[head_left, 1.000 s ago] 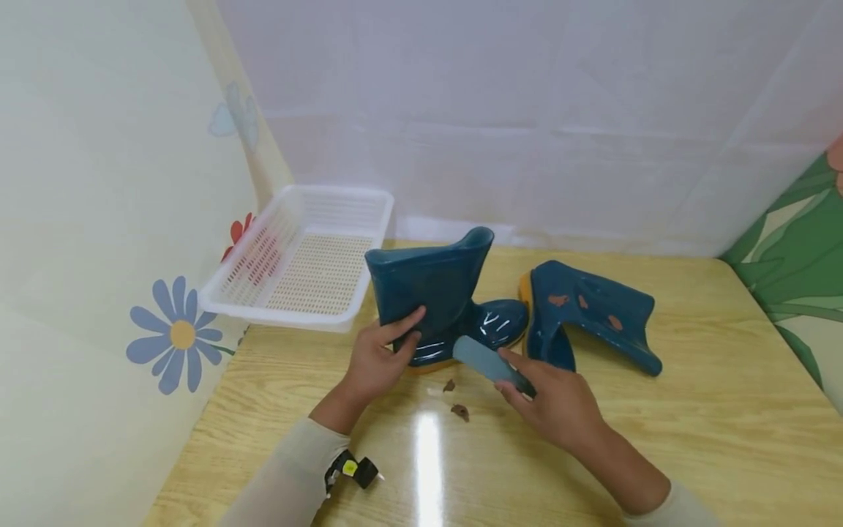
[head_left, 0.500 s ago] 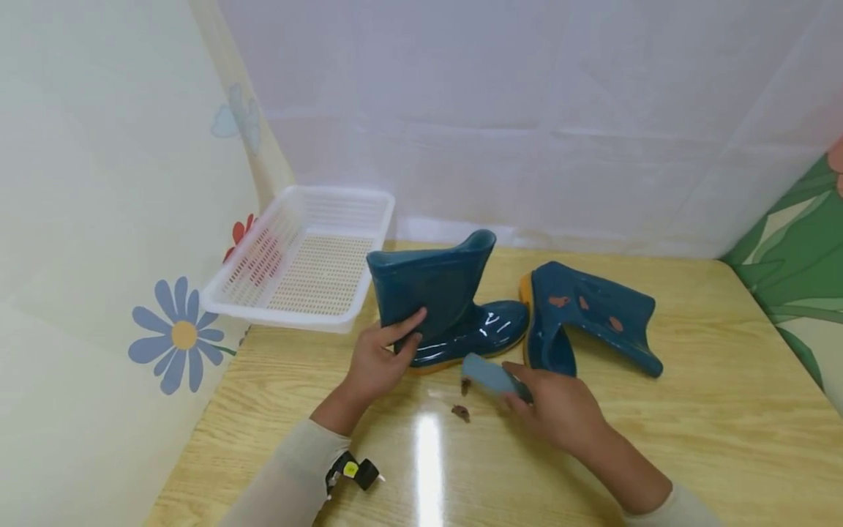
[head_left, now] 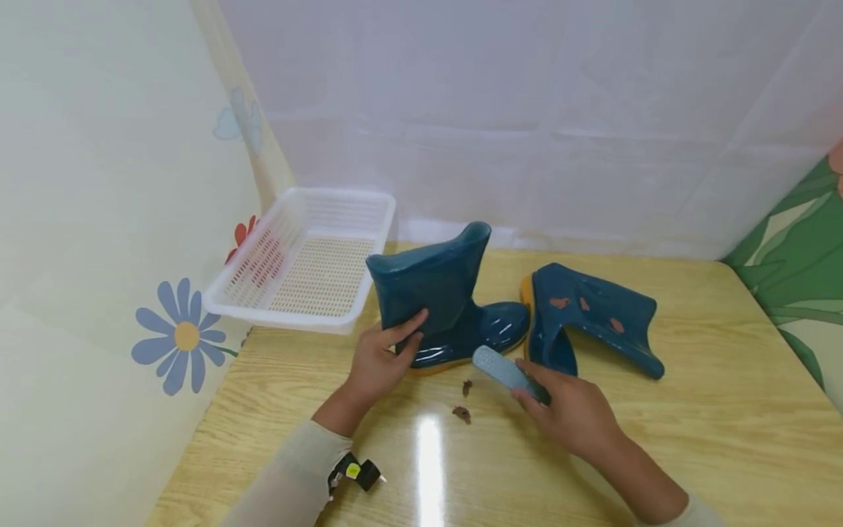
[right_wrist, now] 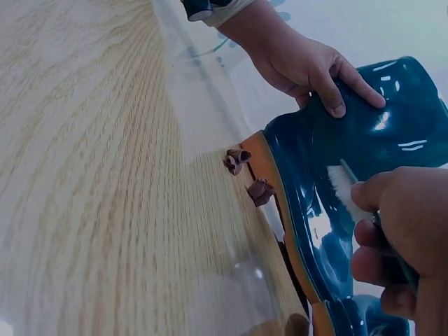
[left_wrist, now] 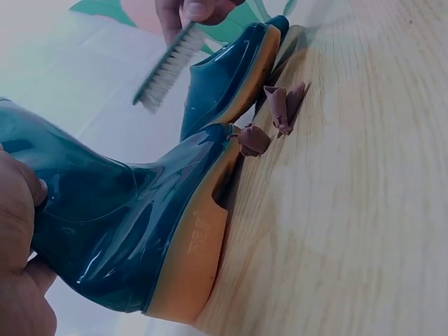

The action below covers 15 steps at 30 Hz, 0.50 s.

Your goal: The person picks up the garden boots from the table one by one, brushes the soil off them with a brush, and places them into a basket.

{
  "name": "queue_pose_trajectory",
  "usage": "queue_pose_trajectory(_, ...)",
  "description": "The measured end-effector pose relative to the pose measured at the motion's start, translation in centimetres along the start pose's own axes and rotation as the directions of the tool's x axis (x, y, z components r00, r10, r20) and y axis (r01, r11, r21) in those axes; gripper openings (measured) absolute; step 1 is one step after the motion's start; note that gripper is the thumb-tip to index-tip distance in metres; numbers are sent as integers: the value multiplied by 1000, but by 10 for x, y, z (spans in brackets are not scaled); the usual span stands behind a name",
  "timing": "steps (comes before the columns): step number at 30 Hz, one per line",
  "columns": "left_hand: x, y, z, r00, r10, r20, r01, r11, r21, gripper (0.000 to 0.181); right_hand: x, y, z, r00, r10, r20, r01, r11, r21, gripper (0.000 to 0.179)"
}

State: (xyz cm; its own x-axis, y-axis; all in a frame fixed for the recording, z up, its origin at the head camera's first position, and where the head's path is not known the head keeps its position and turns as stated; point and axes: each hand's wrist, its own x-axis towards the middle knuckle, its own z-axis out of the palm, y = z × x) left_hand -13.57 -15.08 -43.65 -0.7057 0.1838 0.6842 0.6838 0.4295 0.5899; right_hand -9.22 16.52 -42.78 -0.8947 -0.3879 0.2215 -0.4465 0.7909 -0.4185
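Note:
An upright dark teal rubber boot [head_left: 435, 293] with an orange sole stands on the table, its toe pointing right. My left hand [head_left: 382, 362] grips it around the back of the ankle, thumb and a finger showing on the near side. In my right hand [head_left: 573, 410] is a brush [head_left: 500, 368] with a grey-blue back, held by its dark handle. Pale bristles of the brush [left_wrist: 168, 70] show in the left wrist view; they are off the table. Two brown crumpled bits [head_left: 462, 414] lie on the table before the boot, below the brush head.
A second teal boot [head_left: 599, 307] lies on its side to the right, brown patches on its shaft, sole close to the first boot's toe. A white perforated basket [head_left: 342, 322] sits at the back left. A pale wall sheet [head_left: 461, 146] rises behind the wooden table [head_left: 724, 439].
The brush has moved from the boot's toe down toward the table, then right. One brown bit has shifted a little to the right. The left hand keeps its hold; the boot's shaft tilts slightly.

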Motion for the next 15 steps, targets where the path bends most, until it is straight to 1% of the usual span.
queue_pose_trajectory(2, 1, 1, 0, 1000, 9, -4, -8, 1000, 16, 42, -2, 3, -1, 1000, 28, 2, -28, 999, 31, 47)
queue_pose_trajectory(4, 1, 1, 1, 1000, 18, -9, -17, 1000, 23, 42, -4, 5, -2, 998, 57, 20, -58, 996, 64, 47)
queue_pose_trajectory(10, 3, 3, 1, 998, 54, -25, -53, 997, 64, 40, -7, 7, -6, 988, 116, 104, -128, 984, 121, 51)
queue_pose_trajectory(12, 3, 2, 2, 997, 66, -28, -64, 995, 82, 40, -7, 7, -5, 986, 122, 114, -135, 983, 121, 51)
queue_pose_trajectory(15, 3, 1, 3, 996, 86, -37, -81, 991, 107, 40, -9, 9, -2, 989, 109, 104, -120, 986, 111, 49)
